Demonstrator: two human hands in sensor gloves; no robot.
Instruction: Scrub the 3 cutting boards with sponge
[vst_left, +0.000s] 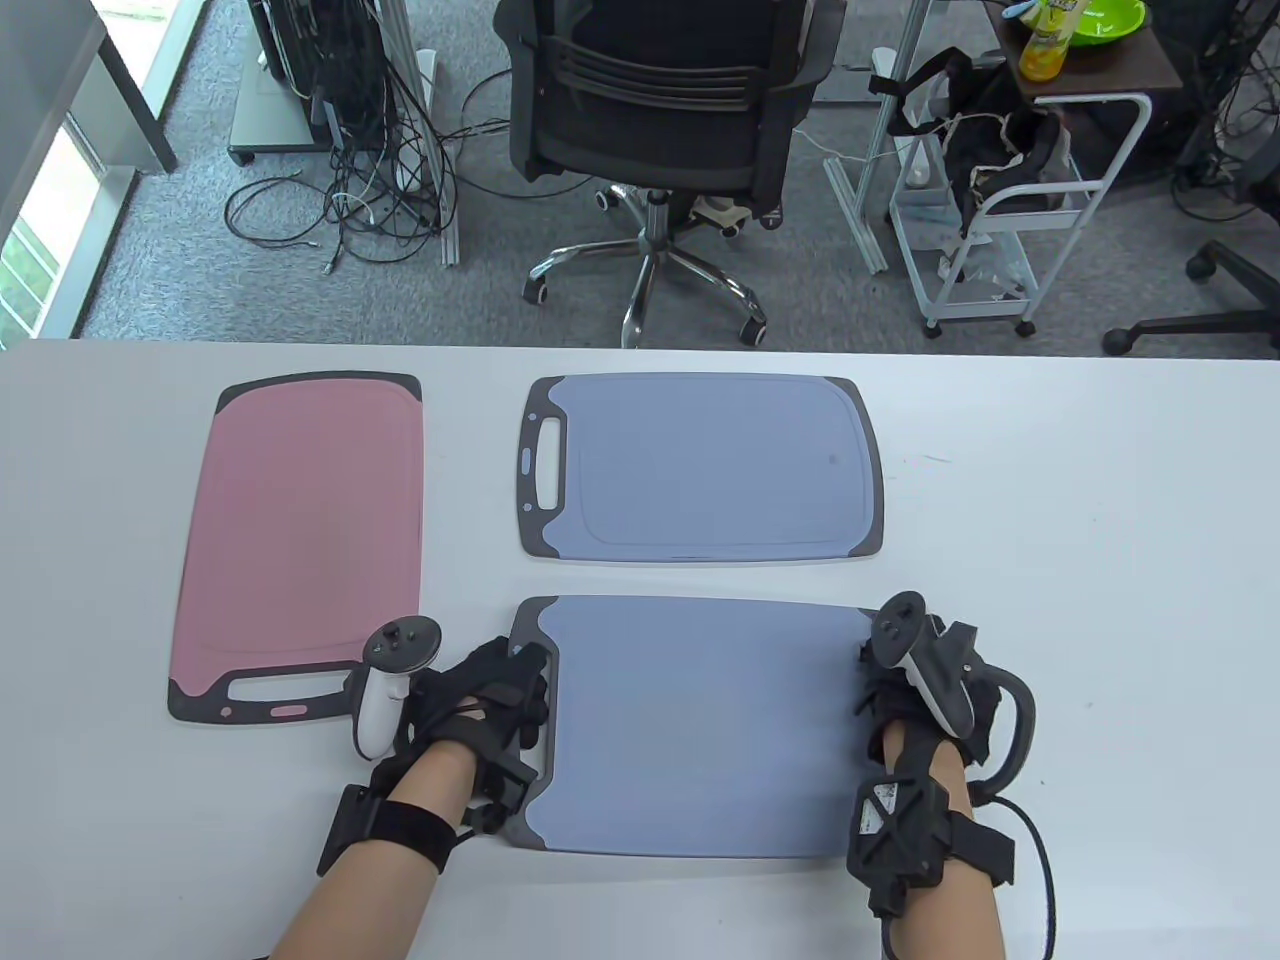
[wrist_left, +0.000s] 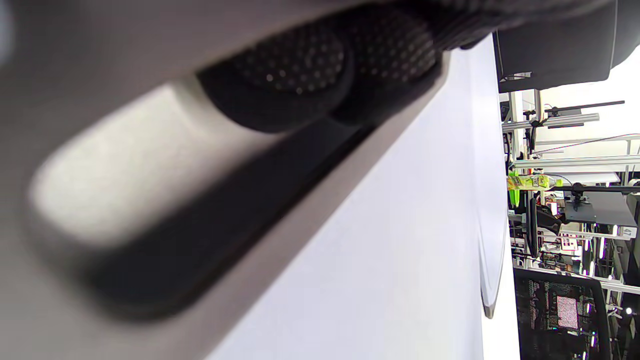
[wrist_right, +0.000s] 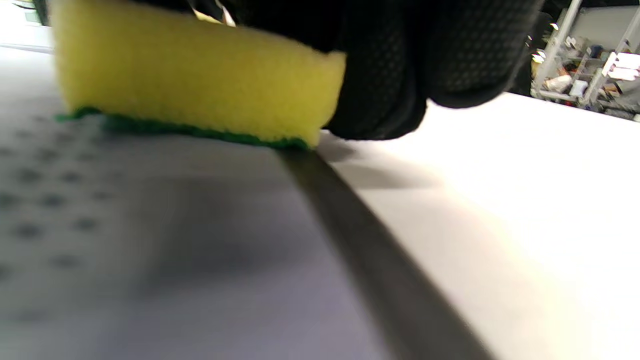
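**Sponge at right edge of near blue board; 3 boards flat on table**

3 flat, rounded-corner plastic cutting boards with dark grey end trim and slot handles lie on the white table (vst_left: 1050, 520): pink board (vst_left: 300, 530) at left, far blue board (vst_left: 700, 465) at centre with a recessed groove round its face, near blue board (vst_left: 700, 725) in front of it.

Left hand (vst_left: 490, 700) rests on the near board's handle end; the left wrist view shows dotted-fabric fingertips (wrist_left: 300, 70) curled against the grey rim by the slot, gripping it.

Right hand (vst_left: 915, 690) sits at the board's right edge. Right wrist view: fingers clasp a yellow foam sponge (wrist_right: 195, 85), green scouring layer down, pressed on the board beside its dark rim.

In the table view the sponge is hidden under the glove. Both wrist views are blurred up close.
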